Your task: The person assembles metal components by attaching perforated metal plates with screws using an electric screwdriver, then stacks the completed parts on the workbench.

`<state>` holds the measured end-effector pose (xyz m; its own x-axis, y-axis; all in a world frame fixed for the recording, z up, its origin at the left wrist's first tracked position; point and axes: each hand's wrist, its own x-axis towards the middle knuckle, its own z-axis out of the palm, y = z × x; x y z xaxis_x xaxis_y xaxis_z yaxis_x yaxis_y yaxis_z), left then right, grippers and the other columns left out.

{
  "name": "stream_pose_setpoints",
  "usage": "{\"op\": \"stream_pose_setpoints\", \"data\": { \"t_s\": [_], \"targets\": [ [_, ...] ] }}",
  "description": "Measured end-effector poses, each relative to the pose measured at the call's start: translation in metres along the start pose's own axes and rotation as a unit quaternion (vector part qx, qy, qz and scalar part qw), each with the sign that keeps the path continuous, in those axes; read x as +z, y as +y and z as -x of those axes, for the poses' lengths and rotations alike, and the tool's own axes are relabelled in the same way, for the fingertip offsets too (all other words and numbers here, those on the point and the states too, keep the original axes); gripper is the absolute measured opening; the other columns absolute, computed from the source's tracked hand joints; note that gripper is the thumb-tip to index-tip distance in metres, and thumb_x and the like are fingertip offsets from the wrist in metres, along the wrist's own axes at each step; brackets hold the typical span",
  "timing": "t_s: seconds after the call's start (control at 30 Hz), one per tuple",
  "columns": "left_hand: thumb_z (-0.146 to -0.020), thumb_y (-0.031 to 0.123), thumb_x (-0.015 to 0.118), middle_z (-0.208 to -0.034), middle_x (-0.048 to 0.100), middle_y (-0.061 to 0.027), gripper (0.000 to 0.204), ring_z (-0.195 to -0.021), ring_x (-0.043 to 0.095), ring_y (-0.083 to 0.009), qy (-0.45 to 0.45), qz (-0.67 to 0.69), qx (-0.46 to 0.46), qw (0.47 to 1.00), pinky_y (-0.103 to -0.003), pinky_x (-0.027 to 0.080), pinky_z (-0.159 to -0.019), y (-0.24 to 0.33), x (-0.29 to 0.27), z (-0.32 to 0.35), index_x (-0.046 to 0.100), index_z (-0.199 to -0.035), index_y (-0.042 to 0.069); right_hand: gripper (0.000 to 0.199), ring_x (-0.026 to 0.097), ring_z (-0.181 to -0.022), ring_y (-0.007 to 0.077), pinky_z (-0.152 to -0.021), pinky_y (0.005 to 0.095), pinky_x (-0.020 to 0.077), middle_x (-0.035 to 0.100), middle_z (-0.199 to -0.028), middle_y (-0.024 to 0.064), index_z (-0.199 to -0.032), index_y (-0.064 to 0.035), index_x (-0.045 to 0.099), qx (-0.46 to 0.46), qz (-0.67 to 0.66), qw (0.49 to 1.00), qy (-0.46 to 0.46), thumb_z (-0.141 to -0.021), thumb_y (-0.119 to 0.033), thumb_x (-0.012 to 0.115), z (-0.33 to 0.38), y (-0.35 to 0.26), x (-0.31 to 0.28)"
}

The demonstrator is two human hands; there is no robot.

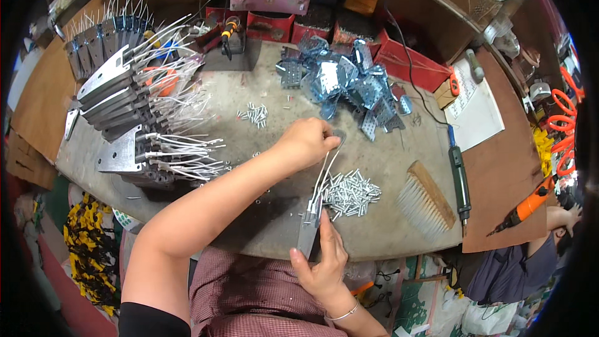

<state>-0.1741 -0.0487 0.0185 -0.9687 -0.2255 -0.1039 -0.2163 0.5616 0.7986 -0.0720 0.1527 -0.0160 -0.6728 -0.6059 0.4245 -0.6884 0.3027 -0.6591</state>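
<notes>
My right hand [319, 261] grips a grey metal plate [308, 232] at the near edge of the workbench, holding it upright. Two white wires [326, 171] rise from the plate to my left hand [307, 141], which pinches a small round washer-like part [340, 135] at their top ends. Just right of the wires lies a heap of small silver screws [351, 193]. A stack of similar grey plates with white wires [146, 118] fans out on the left of the bench.
A pile of perforated metal brackets in clear bags [349, 84] lies at the back. A wooden-backed brush [425, 200] and a black electric screwdriver [459, 178] lie to the right. Red part bins [271, 25] line the back. Another person's hand holds an orange tool [530, 205] at far right.
</notes>
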Motion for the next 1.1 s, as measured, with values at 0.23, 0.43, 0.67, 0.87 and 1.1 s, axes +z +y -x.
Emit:
{"op": "stream_pose_setpoints", "data": {
  "t_s": [0.23, 0.43, 0.67, 0.87, 1.1],
  "targets": [
    [-0.072, -0.003, 0.066, -0.085, 0.066, -0.0129, 0.031, -0.073, 0.066, -0.0288, 0.346, -0.209, 0.216, 0.889, -0.033, 0.052, -0.067, 0.021, -0.049, 0.101, 0.062, -0.102, 0.004, 0.072, 0.051, -0.111, 0.0444, -0.096, 0.0466, 0.0397, 0.046, -0.13, 0.0297, -0.135, 0.0125, 0.03, -0.002, -0.008, 1.0, -0.007, -0.08, -0.022, 0.061, -0.002, 0.009, -0.002],
    [-0.065, -0.007, 0.069, -0.073, 0.062, -0.0099, 0.029, -0.065, 0.062, -0.0282, 0.301, -0.162, 0.191, 0.92, -0.034, 0.049, -0.058, -0.025, -0.003, 0.16, 0.061, -0.09, 0.005, 0.073, 0.05, -0.111, 0.0454, -0.095, 0.046, 0.0406, 0.044, -0.128, 0.0325, -0.137, 0.0145, 0.023, 0.0, -0.04, 0.998, -0.038, -0.084, -0.022, 0.057, -0.006, 0.007, 0.009],
    [-0.067, -0.005, 0.068, -0.078, 0.057, -0.0108, 0.021, -0.066, 0.06, -0.0292, 0.309, -0.046, 0.173, 0.934, -0.035, 0.048, -0.056, -0.04, 0.012, 0.131, 0.055, -0.082, 0.003, 0.072, 0.05, -0.111, 0.043, -0.093, 0.0441, 0.0419, 0.043, -0.129, 0.0316, -0.138, 0.0133, 0.022, 0.03, -0.089, 0.994, -0.048, -0.085, -0.023, 0.054, -0.001, -0.001, 0.018],
    [-0.079, -0.002, 0.062, -0.092, 0.06, -0.0105, 0.022, -0.072, 0.065, -0.0202, 0.256, 0.122, 0.045, 0.958, -0.03, 0.05, -0.061, -0.029, 0.022, 0.136, 0.052, -0.099, 0.001, 0.074, 0.05, -0.113, 0.0419, -0.095, 0.0448, 0.0394, 0.043, -0.13, 0.0303, -0.139, 0.012, 0.021, 0.052, -0.058, 0.994, -0.081, -0.085, -0.025, 0.055, 0.002, -0.003, 0.017],
    [-0.078, 0.017, 0.066, -0.114, 0.05, -0.0195, 0.041, -0.087, 0.059, -0.0368, 0.189, 0.118, 0.168, 0.96, -0.04, 0.051, -0.07, -0.027, 0.04, 0.175, 0.048, -0.111, 0.001, 0.079, 0.043, -0.123, 0.0418, -0.102, 0.0458, 0.0331, 0.036, -0.138, 0.0292, -0.14, 0.0089, 0.02, 0.044, -0.025, 0.993, -0.104, -0.082, -0.025, 0.061, -0.003, -0.011, 0.012]
  ]
}}
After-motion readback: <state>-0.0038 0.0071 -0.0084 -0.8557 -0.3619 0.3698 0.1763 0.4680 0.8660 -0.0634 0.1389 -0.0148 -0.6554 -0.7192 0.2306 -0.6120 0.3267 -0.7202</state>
